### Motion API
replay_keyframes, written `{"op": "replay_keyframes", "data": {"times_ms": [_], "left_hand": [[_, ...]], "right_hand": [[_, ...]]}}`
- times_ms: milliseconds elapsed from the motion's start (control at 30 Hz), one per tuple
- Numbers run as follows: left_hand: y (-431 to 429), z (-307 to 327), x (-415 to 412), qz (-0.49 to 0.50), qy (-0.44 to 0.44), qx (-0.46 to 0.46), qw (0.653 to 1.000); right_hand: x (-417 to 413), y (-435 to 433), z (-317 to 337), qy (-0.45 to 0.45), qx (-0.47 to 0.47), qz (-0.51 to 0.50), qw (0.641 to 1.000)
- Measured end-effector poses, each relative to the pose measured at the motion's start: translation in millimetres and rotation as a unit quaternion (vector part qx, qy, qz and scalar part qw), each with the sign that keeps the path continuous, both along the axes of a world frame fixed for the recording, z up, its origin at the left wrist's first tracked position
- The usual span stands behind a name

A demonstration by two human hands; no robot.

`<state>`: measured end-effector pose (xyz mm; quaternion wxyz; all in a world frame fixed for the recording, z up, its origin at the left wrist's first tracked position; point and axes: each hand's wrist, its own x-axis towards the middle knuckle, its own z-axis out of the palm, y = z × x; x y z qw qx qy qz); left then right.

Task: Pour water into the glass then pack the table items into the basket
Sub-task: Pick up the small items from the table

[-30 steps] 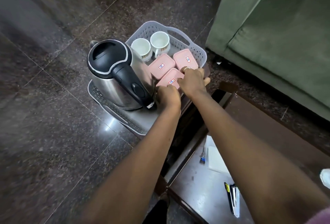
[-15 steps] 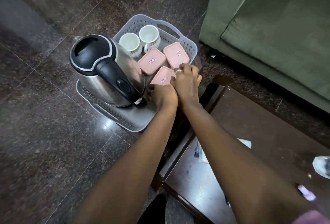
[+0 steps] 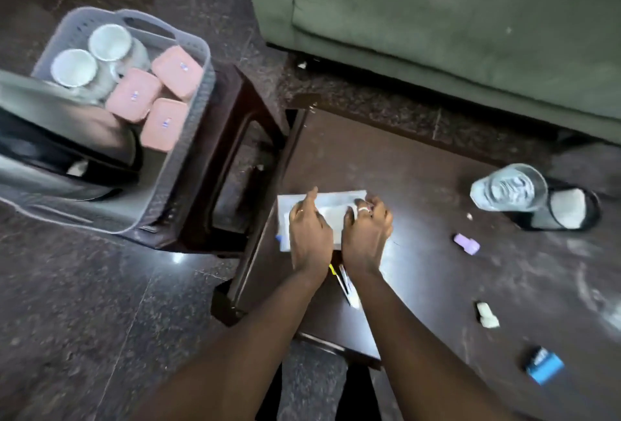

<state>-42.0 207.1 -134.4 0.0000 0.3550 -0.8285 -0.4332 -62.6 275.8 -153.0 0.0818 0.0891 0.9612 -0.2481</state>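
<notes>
Pink boxes (image 3: 133, 94): three
White cups (image 3: 74, 67): two
Kettle (image 3: 64, 138): one
Basket (image 3: 198, 118): one
Glass (image 3: 509, 190): one
Papers (image 3: 336, 199): stacked, count unclear
Pens (image 3: 346, 286): at least two
Purple piece (image 3: 466, 243): one
White piece (image 3: 487, 318): one
Blue box (image 3: 544, 365): one

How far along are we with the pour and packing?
Done: glass holds water; kettle, cups, pink boxes sit in the basket. In hand: left hand, right hand on the papers. Left: pens, purple item, white item, blue box, black holder on the table.
</notes>
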Motion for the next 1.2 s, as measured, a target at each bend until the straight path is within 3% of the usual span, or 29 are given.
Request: {"op": "replay_keyframes", "data": {"times_ms": [100, 200, 267, 333, 467, 567, 633, 733, 867, 967, 1100, 1200], "left_hand": [[28.4, -17.0, 24.0, -0.144, -0.035, -0.048, 0.988], [40.2, -31.5, 46.0, -0.367, -0.075, -0.121, 0.919], [40.1, -39.0, 54.4, -0.431, -0.096, -0.159, 0.883], [42.6, -43.5, 58.7, -0.394, -0.1, -0.185, 0.895], [61.2, -46.0, 62.3, -0.135, -0.113, -0.223, 0.959], [86.3, -42.9, 59.8, 0.042, -0.205, -0.14, 0.968], [103.3, -45.0, 58.5, 0.104, -0.255, -0.083, 0.958], [125.0, -52.3, 61.0, 0.097, -0.343, -0.045, 0.933], [140.3, -56.4, 68.0, 0.138, -0.296, -0.009, 0.945], [136.2, -52.2, 70.7, 0.16, -0.27, 0.012, 0.949], [121.0, -42.4, 72.9, 0.103, -0.2, 0.022, 0.974], [102.8, -29.6, 68.5, 0.029, -0.115, 0.014, 0.993]], "right_hand": [[21.9, 61.0, -10.2, -0.032, 0.03, -0.052, 0.998], [43.5, 113.7, -15.0, -0.049, 0.056, -0.081, 0.994], [56.7, 141.0, -17.1, -0.052, 0.073, -0.087, 0.992], [69.2, 166.2, -18.1, -0.047, 0.098, -0.116, 0.987], [83.8, 211.2, -19.6, -0.055, 0.119, -0.291, 0.948], [92.7, 246.9, -21.1, -0.093, 0.137, -0.362, 0.917], [98.2, 266.7, -20.1, -0.11, 0.153, -0.386, 0.903], [106.0, 294.5, -24.7, -0.138, 0.15, -0.438, 0.875], [117.4, 319.9, -33.0, -0.226, 0.085, -0.411, 0.879], [119.7, 322.1, -34.0, -0.188, 0.06, -0.409, 0.891], [111.2, 294.1, -24.8, -0.096, 0.02, -0.493, 0.864], [96.4, 253.1, -16.6, -0.022, 0.03, -0.412, 0.911]]}}
